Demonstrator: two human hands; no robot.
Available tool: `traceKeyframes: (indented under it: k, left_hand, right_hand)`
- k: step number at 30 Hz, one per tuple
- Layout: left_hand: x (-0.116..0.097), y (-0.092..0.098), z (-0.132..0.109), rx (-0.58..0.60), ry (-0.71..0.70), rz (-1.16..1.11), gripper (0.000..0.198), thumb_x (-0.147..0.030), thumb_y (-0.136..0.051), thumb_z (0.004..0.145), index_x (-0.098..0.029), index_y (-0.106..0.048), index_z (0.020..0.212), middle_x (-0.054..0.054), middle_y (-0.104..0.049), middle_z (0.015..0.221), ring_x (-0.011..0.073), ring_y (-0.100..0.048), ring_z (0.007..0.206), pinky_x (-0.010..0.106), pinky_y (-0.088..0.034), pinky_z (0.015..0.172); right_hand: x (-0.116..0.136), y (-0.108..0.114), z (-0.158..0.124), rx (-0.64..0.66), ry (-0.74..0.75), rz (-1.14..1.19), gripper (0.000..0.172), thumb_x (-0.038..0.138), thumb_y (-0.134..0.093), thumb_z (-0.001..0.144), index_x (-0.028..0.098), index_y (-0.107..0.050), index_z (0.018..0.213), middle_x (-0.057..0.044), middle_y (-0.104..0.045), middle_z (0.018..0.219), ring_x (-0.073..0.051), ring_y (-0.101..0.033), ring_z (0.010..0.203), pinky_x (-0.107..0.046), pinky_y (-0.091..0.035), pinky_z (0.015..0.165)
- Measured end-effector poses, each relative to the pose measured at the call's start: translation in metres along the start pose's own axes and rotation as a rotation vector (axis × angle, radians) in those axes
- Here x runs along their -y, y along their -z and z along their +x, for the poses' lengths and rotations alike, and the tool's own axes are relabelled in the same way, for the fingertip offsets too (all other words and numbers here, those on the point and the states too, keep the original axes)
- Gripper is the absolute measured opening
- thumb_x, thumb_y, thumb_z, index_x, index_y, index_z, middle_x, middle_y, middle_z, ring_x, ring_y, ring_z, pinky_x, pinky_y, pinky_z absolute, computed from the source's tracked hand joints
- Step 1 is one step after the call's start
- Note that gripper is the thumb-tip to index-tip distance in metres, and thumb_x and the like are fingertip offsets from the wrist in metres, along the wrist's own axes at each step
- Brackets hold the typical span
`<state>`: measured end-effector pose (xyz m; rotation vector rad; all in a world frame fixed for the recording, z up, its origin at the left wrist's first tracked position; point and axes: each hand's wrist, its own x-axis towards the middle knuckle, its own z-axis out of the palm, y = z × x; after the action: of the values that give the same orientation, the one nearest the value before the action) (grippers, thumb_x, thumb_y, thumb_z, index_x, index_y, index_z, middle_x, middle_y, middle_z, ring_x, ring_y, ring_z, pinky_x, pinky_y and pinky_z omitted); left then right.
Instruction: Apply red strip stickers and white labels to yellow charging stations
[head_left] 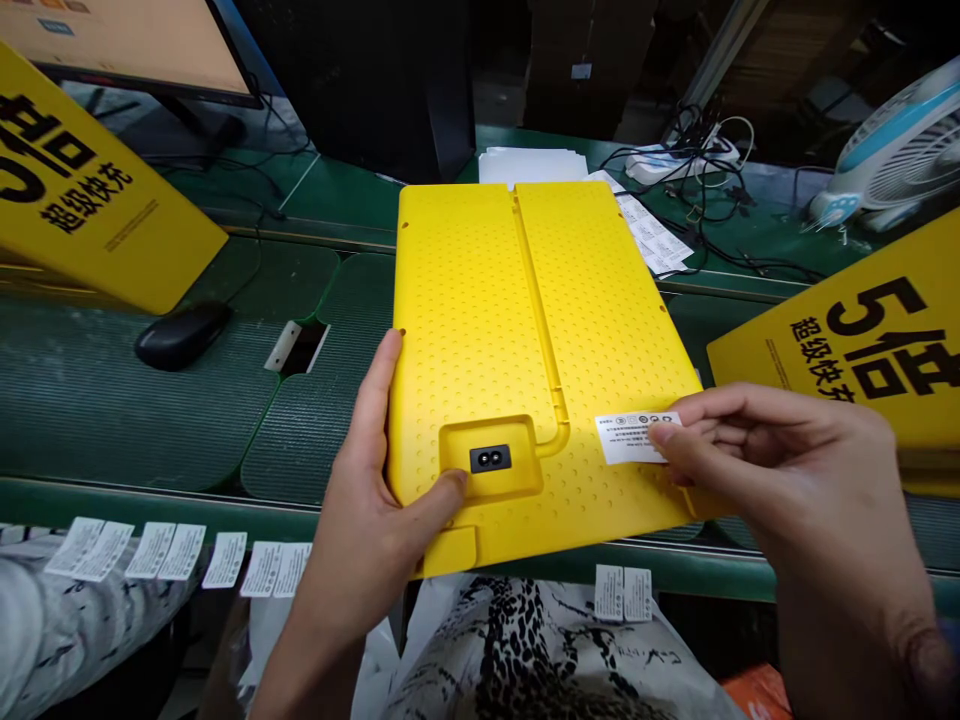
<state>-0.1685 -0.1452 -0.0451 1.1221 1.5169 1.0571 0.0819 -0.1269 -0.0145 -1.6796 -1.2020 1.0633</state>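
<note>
A flat yellow plastic panel (480,330) with a dimpled surface is tilted up in front of me. It has a long groove and a recess with a black power socket (490,458). My left hand (382,500) grips its left lower edge, thumb on the face beside the socket and fingers around the edge. A white printed label (634,440) is pinched between thumb and forefinger of my right hand (765,470). The label lies over the panel's lower right; I cannot tell whether it is stuck there.
Yellow boxes with black lettering stand at left (90,200) and right (847,340). Several labels (225,560) hang along the green table edge (330,515). A black mouse (184,335), a power strip (682,160) with tangled cables, label sheets (652,230), a fan (900,150) and monitors are behind.
</note>
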Motion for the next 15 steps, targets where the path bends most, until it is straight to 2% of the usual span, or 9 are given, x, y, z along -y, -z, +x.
traceKeyframes:
  k: [4,9,13,15]
  left_hand:
    - [-0.0008,-0.0008,-0.0001,-0.003,0.015,-0.029,0.099,-0.024,-0.073,0.074,-0.039,-0.024,0.159,-0.007,-0.027,0.167,0.0291,-0.038,0.149,0.023,-0.061,0.091]
    - [0.001,-0.0009,0.0013,-0.013,-0.022,0.024,0.1,-0.025,-0.076,0.073,-0.04,-0.026,0.158,-0.009,-0.027,0.167,0.025,-0.036,0.15,0.021,-0.054,0.103]
    - [0.0016,-0.0011,0.0011,-0.009,-0.001,-0.016,0.099,-0.023,-0.074,0.074,-0.039,-0.026,0.159,-0.011,-0.027,0.167,0.023,-0.034,0.151,0.016,-0.056,0.095]
    - [0.0024,-0.001,0.0013,-0.002,-0.013,-0.026,0.1,-0.021,-0.074,0.072,-0.04,-0.026,0.158,-0.011,-0.028,0.166,0.0216,-0.035,0.151,0.017,-0.053,0.1]
  right_hand:
    - [-0.0001,0.0,-0.0001,0.0,0.003,0.01,0.014,0.023,-0.089,0.064,0.023,-0.078,0.073,0.0,-0.069,0.06,-0.011,-0.06,0.05,-0.014,-0.052,0.044]
    - [0.0001,-0.0006,0.0029,0.006,0.062,-0.027,0.014,0.02,-0.088,0.063,0.023,-0.079,0.073,0.0,-0.07,0.062,-0.009,-0.063,0.052,-0.011,-0.051,0.047]
    - [0.0042,-0.0007,0.0054,0.037,0.104,-0.094,0.01,0.024,-0.085,0.067,0.023,-0.078,0.074,0.001,-0.07,0.065,-0.007,-0.062,0.053,-0.009,-0.05,0.048]
    - [0.0072,-0.0007,0.0065,0.062,0.097,-0.114,0.009,0.025,-0.084,0.068,0.022,-0.077,0.073,0.001,-0.068,0.065,-0.007,-0.06,0.052,-0.009,-0.049,0.048]
